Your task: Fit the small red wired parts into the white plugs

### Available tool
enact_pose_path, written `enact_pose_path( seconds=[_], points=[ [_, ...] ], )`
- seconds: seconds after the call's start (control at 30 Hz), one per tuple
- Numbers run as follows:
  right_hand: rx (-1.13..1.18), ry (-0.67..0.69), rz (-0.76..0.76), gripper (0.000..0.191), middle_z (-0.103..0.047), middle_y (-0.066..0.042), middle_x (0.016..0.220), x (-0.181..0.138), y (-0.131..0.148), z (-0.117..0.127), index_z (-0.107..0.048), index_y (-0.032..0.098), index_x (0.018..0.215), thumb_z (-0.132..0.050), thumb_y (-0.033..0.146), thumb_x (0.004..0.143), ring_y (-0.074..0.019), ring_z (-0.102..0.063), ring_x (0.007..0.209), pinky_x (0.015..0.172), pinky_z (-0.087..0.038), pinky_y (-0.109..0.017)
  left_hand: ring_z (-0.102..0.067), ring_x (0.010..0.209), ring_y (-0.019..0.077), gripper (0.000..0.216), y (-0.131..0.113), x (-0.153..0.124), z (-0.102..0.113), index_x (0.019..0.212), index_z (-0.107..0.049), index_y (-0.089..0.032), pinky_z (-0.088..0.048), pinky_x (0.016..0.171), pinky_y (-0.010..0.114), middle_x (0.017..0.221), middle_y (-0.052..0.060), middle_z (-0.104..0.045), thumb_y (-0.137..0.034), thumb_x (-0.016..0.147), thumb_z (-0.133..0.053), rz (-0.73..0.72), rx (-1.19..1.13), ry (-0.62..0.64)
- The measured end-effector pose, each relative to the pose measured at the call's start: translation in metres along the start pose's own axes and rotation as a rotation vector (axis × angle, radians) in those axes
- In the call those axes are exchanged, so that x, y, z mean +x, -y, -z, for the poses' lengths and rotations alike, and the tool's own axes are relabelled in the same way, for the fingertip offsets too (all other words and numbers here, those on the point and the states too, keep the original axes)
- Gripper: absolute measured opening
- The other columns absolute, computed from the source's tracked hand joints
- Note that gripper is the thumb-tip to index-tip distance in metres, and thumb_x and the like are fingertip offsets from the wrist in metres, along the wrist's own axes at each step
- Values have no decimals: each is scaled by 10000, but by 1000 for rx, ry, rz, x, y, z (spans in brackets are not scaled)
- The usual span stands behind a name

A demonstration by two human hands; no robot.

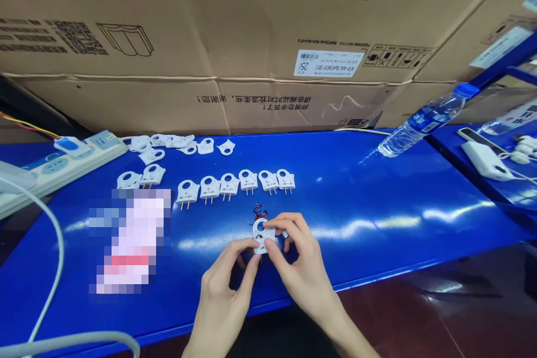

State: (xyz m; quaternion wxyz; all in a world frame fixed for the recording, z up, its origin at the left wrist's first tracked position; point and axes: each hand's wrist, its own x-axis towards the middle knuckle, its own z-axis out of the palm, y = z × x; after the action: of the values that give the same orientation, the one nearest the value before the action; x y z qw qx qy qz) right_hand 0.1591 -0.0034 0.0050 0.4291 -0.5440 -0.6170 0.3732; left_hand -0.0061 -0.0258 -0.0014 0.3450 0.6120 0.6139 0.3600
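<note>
Between both hands, over the blue table (361,224), is a white plug housing (262,239) with a round hole at its top. My left hand (229,277) pinches its lower left side between thumb and fingertips. On its right side, the thumb and fingers of my right hand (300,254) close on it. Thin red and black wires (260,212) stick out above the housing. A small white piece (285,234) shows by my right fingers; its kind is unclear. Farther back stands a row of similar white plugs (229,185) with metal pins towards me.
Loose white housing parts (165,142) lie at the back left. A power strip (62,162) and a pale cable (59,246) are on the left, near a blurred-out flat object (134,240). A water bottle (423,123) leans at right. Cardboard boxes (251,56) stand behind.
</note>
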Motion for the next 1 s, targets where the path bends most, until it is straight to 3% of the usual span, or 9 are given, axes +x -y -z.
enact_pose_path(
  seconds=[0.13,0.23,0.37,0.5,0.6,0.77,1.0],
  points=[
    [24,105,-8,228,-666,-60,1285,-1,-2,8,-705,289,1173,-678,240,952,-210,-668,1057,752,-556,-306,-667,704,160,236,2,1,0,1026,-694,-269,-569,640,261,926,8,-752,-481,968,-608,9,-11,-28],
    [3,174,22,333,-666,-56,1332,-1,-4,15,-679,306,1238,-723,223,919,-235,-660,1120,761,-573,-320,-665,706,165,248,3,0,0,1031,-698,-269,-544,578,246,910,11,-743,-492,962,-614,30,-15,-22],
    [-150,145,105,360,-723,-72,1229,1,-6,23,-655,289,1286,-732,263,935,-258,-666,1057,773,-588,-375,-657,728,171,273,3,-2,-1,1078,-692,-272,-465,441,212,966,36,-737,-505,962,-611,57,-45,19],
    [-289,143,208,415,-737,-81,1203,10,-9,38,-627,278,1347,-726,276,945,-262,-668,1067,883,-593,-443,-688,763,182,268,-1,-2,-4,1064,-631,-265,-557,559,266,1103,67,-772,-509,954,-620,99,-104,4],
    [-396,99,245,427,-738,-81,1202,22,-12,58,-629,284,1366,-716,330,951,-273,-672,1087,901,-591,-465,-700,790,195,262,-5,-3,-5,1045,-584,-272,-588,663,323,1125,68,-786,-517,958,-610,161,-127,-38],
    [-638,-52,268,365,-741,-93,1220,50,-18,92,-664,275,1310,-677,403,969,-312,-666,1109,945,-559,-517,-693,821,200,283,-5,-3,-3,1094,-650,-270,-528,550,274,1139,65,-767,-516,965,-592,121,-90,18],
    [-793,104,232,414,-757,-74,1221,91,-29,106,-620,251,1358,-671,341,957,-307,-655,1117,886,-566,-463,-669,854,202,291,-4,-4,-4,1115,-664,-272,-509,574,276,1136,60,-749,-511,982,-568,90,-77,17]
  ],
)
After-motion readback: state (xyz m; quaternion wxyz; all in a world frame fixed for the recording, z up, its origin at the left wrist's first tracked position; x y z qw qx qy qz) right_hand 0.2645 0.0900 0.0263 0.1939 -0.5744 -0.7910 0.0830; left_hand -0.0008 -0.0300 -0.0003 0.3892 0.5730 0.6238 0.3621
